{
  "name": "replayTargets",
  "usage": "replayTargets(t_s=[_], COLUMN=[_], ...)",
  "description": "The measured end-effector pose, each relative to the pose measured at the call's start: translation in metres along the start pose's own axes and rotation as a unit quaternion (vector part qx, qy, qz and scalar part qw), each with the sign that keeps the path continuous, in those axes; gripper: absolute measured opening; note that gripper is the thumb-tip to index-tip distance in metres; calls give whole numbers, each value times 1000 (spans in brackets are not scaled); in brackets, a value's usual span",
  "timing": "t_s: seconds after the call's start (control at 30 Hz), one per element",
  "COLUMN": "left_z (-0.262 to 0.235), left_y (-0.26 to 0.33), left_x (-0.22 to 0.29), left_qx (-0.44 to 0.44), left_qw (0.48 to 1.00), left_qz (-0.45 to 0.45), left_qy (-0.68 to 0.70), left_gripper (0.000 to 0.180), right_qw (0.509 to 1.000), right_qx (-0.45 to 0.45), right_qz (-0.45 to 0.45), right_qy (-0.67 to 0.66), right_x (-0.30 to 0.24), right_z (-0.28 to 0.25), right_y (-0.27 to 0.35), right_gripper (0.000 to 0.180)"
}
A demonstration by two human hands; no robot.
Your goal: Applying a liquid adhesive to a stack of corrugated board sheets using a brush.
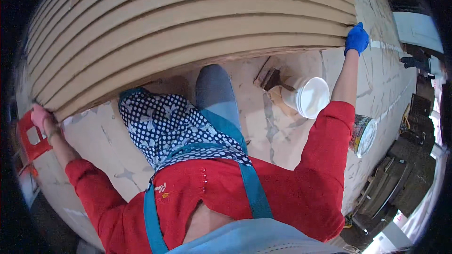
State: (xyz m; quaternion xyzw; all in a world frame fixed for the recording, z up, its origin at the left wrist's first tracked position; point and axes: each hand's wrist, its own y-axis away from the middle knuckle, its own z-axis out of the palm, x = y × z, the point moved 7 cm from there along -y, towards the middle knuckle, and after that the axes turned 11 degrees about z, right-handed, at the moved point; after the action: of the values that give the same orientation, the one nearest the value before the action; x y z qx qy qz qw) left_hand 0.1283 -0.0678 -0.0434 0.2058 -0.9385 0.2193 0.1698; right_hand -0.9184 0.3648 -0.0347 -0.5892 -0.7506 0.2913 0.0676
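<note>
Long tan boards [202, 28] lie close together in rows across the far part of the head view, with dark gaps between them. My left hand [41, 116], in a pink glove, closes on the near left corner of the nearest board. At that board's right end, my right hand [357, 40], in a blue glove, is closed round the corner. Both arms are spread wide in red sleeves. The fingertips of both hands are partly hidden. My knee, in grey-blue cloth, and a dotted apron [160, 115] are close to the nearest board's edge.
A white bucket [291, 95] stands below the boards, with a wide brush [271, 79] beside it. Right of my right arm is a patterned pail [359, 134]. A red plastic piece [34, 146] is by my left hand. Dark stacked items [383, 186] line the far right.
</note>
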Motion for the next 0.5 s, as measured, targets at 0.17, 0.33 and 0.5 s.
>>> replayTargets(t_s=[0.17,0.33,0.5], left_z=[-19,-17,10], left_y=[27,19,-1], left_x=[29,31,29], left_qx=[25,68,-64], left_qw=[999,993,955], left_qz=[-15,58,270], left_qy=[-43,-81,-101], left_gripper=[51,43,39], right_qw=[996,997,981], right_qx=[-62,-62,85], right_qz=[68,53,-177], right_qy=[-20,-8,7], right_x=[2,16,0], right_z=[6,21,17], right_y=[-5,-16,-6], right_gripper=[51,43,35])
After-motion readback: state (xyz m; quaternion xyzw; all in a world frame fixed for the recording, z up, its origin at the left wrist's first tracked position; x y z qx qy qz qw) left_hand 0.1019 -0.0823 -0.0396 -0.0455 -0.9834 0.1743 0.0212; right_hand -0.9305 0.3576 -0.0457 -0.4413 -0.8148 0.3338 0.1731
